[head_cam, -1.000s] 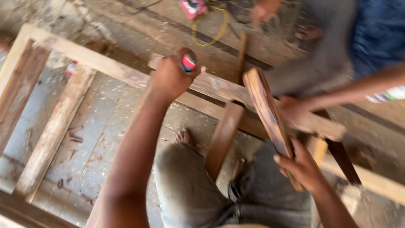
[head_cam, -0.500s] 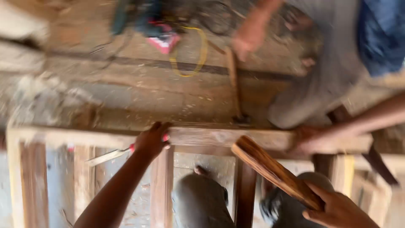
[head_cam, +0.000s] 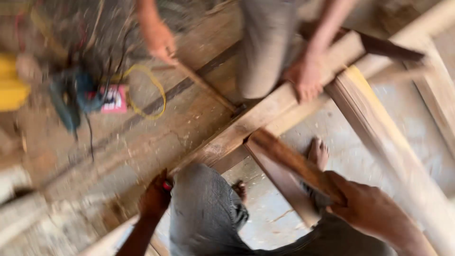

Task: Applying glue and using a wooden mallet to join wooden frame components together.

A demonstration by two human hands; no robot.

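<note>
While blurred, right hand point(head_cam: 374, 208) grips 1 wooden slat point(head_cam: 294, 163), left hand point(head_cam: 155, 199) — perhaps 1 red object point(head_cam: 167, 185).

Frame rail point(head_cam: 265, 116) raw matt wood; held slat point(head_cam: 294, 163) darker wood.

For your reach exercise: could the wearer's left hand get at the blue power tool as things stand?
Probably not without shifting. The left hand grips a small red item by the knee, and the power tool lies well off across open floor, with nothing between.

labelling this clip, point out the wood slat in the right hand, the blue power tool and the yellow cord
wood slat point(head_cam: 294, 163), head view, mid length
blue power tool point(head_cam: 71, 97), head view, body
yellow cord point(head_cam: 159, 92), head view, loop's right curve
</note>
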